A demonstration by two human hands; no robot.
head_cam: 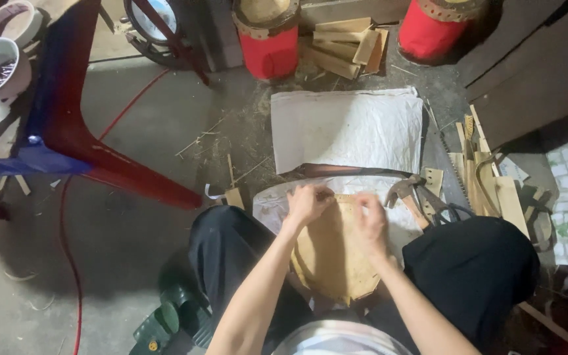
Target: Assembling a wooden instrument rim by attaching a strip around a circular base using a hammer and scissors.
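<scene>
A flat tan piece of hide with a rounded, scalloped lower edge lies between my knees, over a white cloth. My left hand grips its far edge at the left, fingers curled over it. My right hand pinches the same far edge a little to the right. Both forearms reach forward from the bottom of the view. My legs in black trousers flank the piece.
A claw hammer and pliers lie just right of my right hand. A white sack is spread ahead. Wood strips pile at right. Two red drums stand at the back. A red and blue plastic chair is at left.
</scene>
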